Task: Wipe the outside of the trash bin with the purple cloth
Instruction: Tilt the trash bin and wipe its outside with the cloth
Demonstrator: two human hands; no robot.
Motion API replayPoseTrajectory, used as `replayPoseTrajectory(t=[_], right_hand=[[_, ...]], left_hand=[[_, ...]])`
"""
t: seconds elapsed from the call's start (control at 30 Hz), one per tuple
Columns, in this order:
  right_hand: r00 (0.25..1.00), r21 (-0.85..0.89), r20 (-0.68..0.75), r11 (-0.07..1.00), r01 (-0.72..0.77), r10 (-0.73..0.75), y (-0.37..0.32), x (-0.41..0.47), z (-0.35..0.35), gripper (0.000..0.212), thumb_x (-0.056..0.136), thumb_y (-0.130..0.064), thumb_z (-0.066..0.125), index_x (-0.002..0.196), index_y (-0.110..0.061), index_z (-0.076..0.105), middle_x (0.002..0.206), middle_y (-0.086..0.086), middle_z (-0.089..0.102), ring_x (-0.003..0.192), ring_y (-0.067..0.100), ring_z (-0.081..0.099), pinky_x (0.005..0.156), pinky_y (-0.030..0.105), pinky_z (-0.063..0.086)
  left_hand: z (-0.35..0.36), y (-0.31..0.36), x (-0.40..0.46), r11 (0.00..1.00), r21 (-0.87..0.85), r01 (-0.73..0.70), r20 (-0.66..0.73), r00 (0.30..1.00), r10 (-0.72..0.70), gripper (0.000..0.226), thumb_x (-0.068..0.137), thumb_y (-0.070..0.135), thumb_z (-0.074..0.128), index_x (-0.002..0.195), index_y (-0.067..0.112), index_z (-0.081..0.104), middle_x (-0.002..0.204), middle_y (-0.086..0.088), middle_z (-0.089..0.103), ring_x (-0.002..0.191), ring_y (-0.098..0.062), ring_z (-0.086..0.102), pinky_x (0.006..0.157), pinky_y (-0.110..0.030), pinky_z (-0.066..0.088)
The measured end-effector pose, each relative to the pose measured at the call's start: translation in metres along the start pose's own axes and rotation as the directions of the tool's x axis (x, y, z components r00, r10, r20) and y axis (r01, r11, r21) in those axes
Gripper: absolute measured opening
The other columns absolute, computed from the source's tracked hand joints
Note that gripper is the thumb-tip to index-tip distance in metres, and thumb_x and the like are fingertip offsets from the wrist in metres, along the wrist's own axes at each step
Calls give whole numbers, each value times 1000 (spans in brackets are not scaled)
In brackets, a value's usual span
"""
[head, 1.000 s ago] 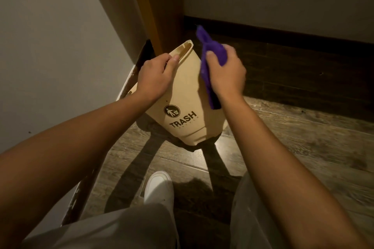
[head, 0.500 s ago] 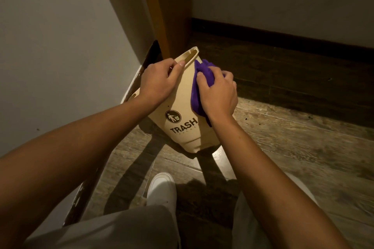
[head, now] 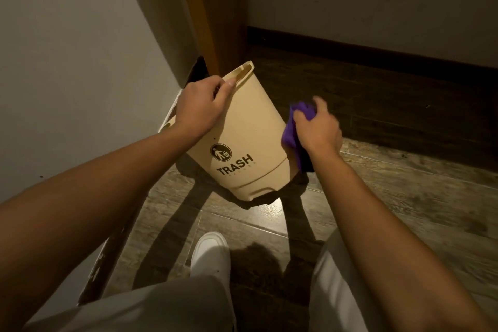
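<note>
Gripping one trash bin (head: 250, 127): left hand (head: 200, 105); right hand (head: 318, 127) clutching one purple cloth (head: 292, 133).

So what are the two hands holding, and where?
The left hand holds the bin by its rim, next to the handle slot. The right hand holds the bunched purple cloth against the bin's right side.

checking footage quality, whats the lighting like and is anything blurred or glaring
Head view: dim, warm light from behind the person throws arm shadows over the floor, with one glare patch below the trash bin; the right hand and purple cloth are slightly motion-blurred; wide-angle bending at edges.
</note>
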State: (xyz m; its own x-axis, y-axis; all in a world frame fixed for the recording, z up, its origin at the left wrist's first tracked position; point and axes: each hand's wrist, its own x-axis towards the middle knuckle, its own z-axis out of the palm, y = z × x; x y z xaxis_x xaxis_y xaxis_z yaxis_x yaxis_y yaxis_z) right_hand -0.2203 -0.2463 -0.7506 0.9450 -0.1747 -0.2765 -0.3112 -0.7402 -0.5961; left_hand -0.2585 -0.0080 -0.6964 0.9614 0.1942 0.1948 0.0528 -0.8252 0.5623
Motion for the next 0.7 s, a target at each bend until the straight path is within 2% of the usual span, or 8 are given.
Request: replayPoseTrajectory(t=[0.07, 0.13, 0.23, 0.3, 0.37, 0.47, 0.6, 0.7], right_hand=[[990, 48, -3, 989, 143, -143, -30, 0, -22, 72, 97, -57, 56, 159, -43, 22, 104, -10, 56, 85, 13, 62, 67, 31, 51], [973, 70, 23, 971, 228, -230, -61, -7, -42, 74, 93, -60, 57, 157, -49, 22, 90, -17, 49, 78, 8, 62, 59, 26, 45], [939, 68, 78, 941, 331, -336, -91, -20, -51, 67, 96, -59, 53, 156, -51, 25, 107, -15, 58, 89, 12, 65, 73, 34, 56], [921, 22, 159, 934, 356, -355, -100, -27, -46, 61, 99, -59, 49, 156, -51, 28, 130, -5, 61, 103, 18, 63, 88, 41, 56], [913, -44, 204, 928, 369, -353, -102, -30, -40, 57, 101, -59, 44, 156, -47, 32, 140, -1, 59, 109, 21, 61, 92, 42, 55], [906, -107, 210, 913, 394, -367, -98, -32, -31, 60, 101, -61, 40, 158, -46, 28, 138, 1, 61, 107, 23, 62, 90, 42, 55], [860, -253, 237, 825, 505, -453, -90, -35, -22, 72, 96, -65, 43, 159, -51, 11, 121, 3, 62, 91, 20, 57, 74, 35, 47], [840, -301, 326, 795, 526, -433, -97, -25, -26, 67, 92, -68, 47, 153, -53, 23, 117, 2, 60, 90, 21, 54, 73, 36, 45]], left_hand=[[2, 8, 0, 1000, 8, -24, 16, 1000, 24, 41, 104, 51, 42, 97, 21, 69, 77, 7, 62, 68, -3, 55, 59, -23, 41], [3, 16, -1, 999, 16, -49, 34, 998, 48, 39, 105, 49, 43, 97, 21, 69, 75, 9, 62, 67, -2, 56, 58, -23, 40], [2, 25, -4, 995, -2, -98, 61, 993, 98, 37, 106, 42, 45, 95, 17, 69, 73, 4, 62, 64, -8, 56, 56, -25, 37], [1, 27, -5, 993, -16, -120, 74, 990, 121, 34, 107, 36, 45, 96, 14, 69, 73, 4, 61, 64, -11, 55, 57, -25, 35], [0, 25, -5, 993, -79, -85, 76, 993, 91, 34, 108, 32, 42, 90, 14, 66, 70, 6, 57, 62, -10, 51, 56, -26, 34], [0, 22, -7, 985, -175, 3, 75, 997, 10, 38, 109, 28, 39, 78, 17, 59, 66, 3, 54, 58, -9, 47, 56, -27, 34], [-1, 23, -9, 983, -182, -18, 97, 995, 36, 39, 107, 26, 39, 75, 17, 58, 65, 3, 54, 59, -11, 48, 57, -30, 33], [-5, 27, -10, 973, -228, -33, 123, 990, 63, 44, 103, 34, 38, 74, 11, 62, 66, -3, 57, 62, -19, 51, 59, -36, 36]])
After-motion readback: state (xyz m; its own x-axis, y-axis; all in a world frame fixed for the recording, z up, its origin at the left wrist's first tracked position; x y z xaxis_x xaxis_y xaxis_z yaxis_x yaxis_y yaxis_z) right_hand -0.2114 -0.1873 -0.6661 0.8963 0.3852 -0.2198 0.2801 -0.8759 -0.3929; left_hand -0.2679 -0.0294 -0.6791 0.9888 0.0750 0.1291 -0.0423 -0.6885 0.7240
